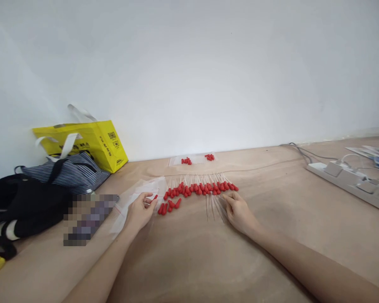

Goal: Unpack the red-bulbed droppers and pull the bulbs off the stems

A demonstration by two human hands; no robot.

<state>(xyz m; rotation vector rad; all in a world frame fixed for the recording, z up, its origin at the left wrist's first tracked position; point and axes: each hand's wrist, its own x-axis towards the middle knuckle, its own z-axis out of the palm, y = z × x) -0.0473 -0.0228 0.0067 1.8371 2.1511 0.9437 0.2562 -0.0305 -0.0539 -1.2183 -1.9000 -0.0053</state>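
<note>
Left hand point(141, 211) pinches one red rubber bulb point(154, 197) over clear plastic bag point(135, 191). Right hand point(239, 213), fingers loose and holding nothing, touches bare glass tubes point(213, 207), whose long axes run away from person. Row of capped droppers point(199, 188) lies just beyond both hands on tabletop point(271, 235). Loose bulbs point(169, 205) lie nearer left hand.

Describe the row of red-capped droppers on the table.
The row of droppers lies flat on the table, side by side: thin clear tubes pointing toward the wall, red rubber-looking bulbs toward the person. The right hand rests open by its right end; the left hand pinches a loose red bulb beside its left end.
</note>
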